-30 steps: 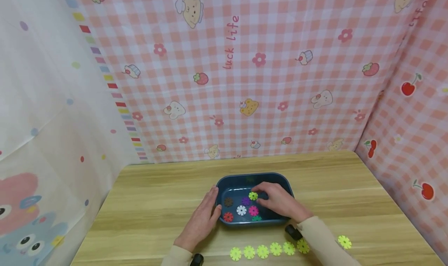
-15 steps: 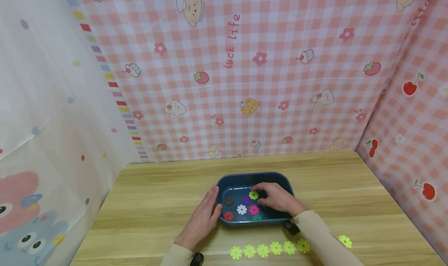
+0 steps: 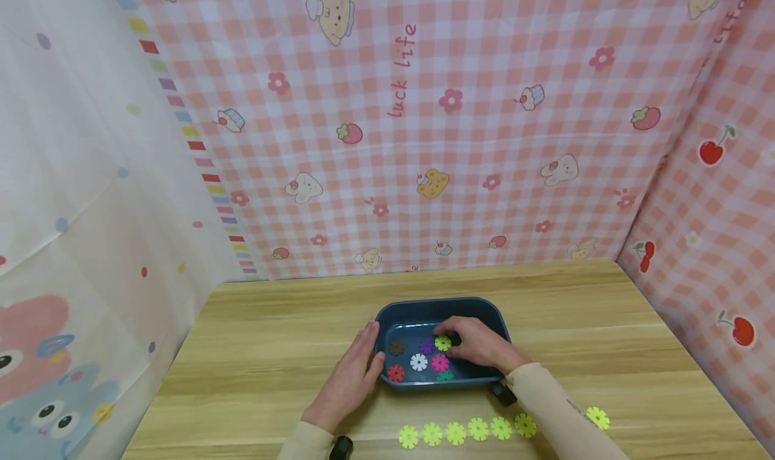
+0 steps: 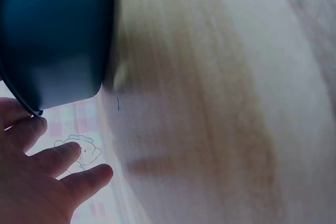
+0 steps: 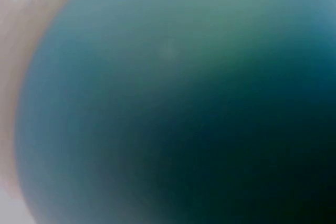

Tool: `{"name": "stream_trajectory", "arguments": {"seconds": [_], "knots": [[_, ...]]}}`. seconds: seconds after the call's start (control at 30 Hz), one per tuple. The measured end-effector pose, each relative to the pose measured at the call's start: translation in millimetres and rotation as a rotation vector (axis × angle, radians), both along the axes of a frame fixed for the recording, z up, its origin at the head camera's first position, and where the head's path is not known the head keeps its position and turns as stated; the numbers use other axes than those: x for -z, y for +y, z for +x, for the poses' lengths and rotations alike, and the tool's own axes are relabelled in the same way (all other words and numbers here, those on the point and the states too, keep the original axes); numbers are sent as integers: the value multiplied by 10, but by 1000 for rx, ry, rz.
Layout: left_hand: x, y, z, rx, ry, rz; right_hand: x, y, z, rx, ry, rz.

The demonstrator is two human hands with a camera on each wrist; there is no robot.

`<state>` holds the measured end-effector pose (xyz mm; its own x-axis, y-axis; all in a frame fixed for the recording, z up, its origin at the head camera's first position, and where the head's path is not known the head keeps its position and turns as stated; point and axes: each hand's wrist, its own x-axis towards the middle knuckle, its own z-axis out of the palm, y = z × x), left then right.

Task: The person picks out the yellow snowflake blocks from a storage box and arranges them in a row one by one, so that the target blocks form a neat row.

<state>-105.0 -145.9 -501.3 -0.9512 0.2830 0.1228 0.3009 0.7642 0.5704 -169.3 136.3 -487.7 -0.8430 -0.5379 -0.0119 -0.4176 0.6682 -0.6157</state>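
A dark blue tray (image 3: pixel 399 311) stands on the wooden table in the head view. My left hand (image 3: pixel 346 379) lies against its left side with fairly straight fingers; in the left wrist view the fingers (image 4: pixel 58 158) spread beside the rim. My right hand (image 3: pixel 481 344) reaches over the tray, index finger and thumb bent round a yellow-green snowflake disc (image 3: pixel 443 343). Near that disc lie purple (image 3: pixel 426 346), pink (image 3: pixel 440 363), white (image 3: pixel 418 362), brown (image 3: pixel 396 347), red (image 3: pixel 396 373) and green discs (image 3: pixel 445 375). The right wrist view is a blur of blue-green tray wall (image 5: pixel 105 103).
Several yellow-green discs form a row (image 3: pixel 455 434) in front of the tray. Another yellow-green disc (image 3: pixel 598 417) lies to the right, partly behind the right sleeve (image 3: pixel 560 409). Printed cloth (image 3: pixel 399 231) hangs behind the table (image 3: pixel 272 352).
The yellow-green disc at my right fingers has shifted slightly right and toward me, away from the purple disc. The left hand stays at the tray's side.
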Motion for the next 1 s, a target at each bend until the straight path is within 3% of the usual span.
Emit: {"name": "stream_trajectory", "arguments": {"seconds": [0.23, 0.53, 1.0], "knots": [[2, 4, -2, -4, -6, -8, 26, 16, -13, -46, 10, 6], [5, 13, -4, -8, -22, -13, 20, -19, 16, 52, 17, 72], [10, 4, 0, -16, -26, -7, 43, -22, 11, 21, 38, 69]]}}
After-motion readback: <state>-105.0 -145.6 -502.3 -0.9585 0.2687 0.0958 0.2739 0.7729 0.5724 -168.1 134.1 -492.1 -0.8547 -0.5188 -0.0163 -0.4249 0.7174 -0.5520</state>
